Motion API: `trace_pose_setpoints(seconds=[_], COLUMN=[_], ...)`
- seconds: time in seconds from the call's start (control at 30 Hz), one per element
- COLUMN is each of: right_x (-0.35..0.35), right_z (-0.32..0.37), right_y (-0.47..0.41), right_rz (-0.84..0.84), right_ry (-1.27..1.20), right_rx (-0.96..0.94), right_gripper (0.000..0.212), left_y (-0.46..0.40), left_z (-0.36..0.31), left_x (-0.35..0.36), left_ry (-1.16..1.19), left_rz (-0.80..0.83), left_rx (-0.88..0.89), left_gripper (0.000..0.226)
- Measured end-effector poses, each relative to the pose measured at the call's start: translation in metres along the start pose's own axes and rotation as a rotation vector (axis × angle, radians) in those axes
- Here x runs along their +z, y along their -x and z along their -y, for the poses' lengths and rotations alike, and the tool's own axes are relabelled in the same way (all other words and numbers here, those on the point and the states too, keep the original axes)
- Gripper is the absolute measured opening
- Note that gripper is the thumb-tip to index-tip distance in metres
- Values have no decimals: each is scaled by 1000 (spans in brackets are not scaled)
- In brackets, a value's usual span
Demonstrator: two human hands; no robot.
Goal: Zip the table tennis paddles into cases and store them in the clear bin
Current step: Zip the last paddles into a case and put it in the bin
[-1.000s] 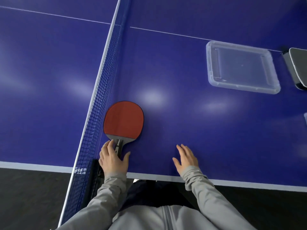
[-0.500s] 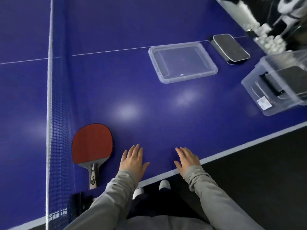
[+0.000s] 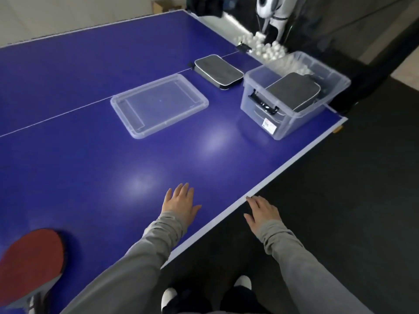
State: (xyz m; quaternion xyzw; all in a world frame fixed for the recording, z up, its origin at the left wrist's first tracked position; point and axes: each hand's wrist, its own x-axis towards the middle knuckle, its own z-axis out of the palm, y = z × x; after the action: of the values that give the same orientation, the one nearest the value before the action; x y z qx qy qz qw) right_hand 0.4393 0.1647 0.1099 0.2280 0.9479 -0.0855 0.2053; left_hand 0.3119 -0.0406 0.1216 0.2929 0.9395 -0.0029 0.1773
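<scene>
A red-faced paddle (image 3: 31,261) lies on the blue table (image 3: 90,177) at the bottom left, partly cut off by the frame edge. My left hand (image 3: 180,203) hovers flat over the table with fingers spread, empty. My right hand (image 3: 263,211) is open and empty just past the table's near edge. At the far right stands the clear bin (image 3: 292,109) with a grey zipped case (image 3: 294,92) inside. Another grey case (image 3: 218,71) lies on the table behind the bin's clear lid (image 3: 158,107).
Many white balls (image 3: 267,47) are heaped beyond the table's far right corner beside a white and black machine (image 3: 272,10). Dark floor lies to the right of the table. My feet in white shoes (image 3: 169,295) show below.
My view has swung right, bringing the bin and cases into sight. My left hand left the paddle handle and moved right over the table. My right hand now sits off the table's edge.
</scene>
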Motion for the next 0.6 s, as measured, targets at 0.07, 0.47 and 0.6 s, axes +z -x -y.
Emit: trace_pose_setpoints(seconds=[0.07,0.47,0.6], right_x=[-12,-60,-84], right_z=[-40,-220,-254], right_y=[-2,-33,-72], right_rz=[-8,-80,-127], right_ry=[-11,-93,-115], right_rx=[24,111,115], right_gripper=[58,58,58], left_y=[-18,-105,-151], left_z=[-40,-207,-234], left_x=[-8,-60,-87], left_ry=[4,4,7], left_rz=[-11,-91,-137], left_rx=[12,68,65], left_gripper=[66,63,65])
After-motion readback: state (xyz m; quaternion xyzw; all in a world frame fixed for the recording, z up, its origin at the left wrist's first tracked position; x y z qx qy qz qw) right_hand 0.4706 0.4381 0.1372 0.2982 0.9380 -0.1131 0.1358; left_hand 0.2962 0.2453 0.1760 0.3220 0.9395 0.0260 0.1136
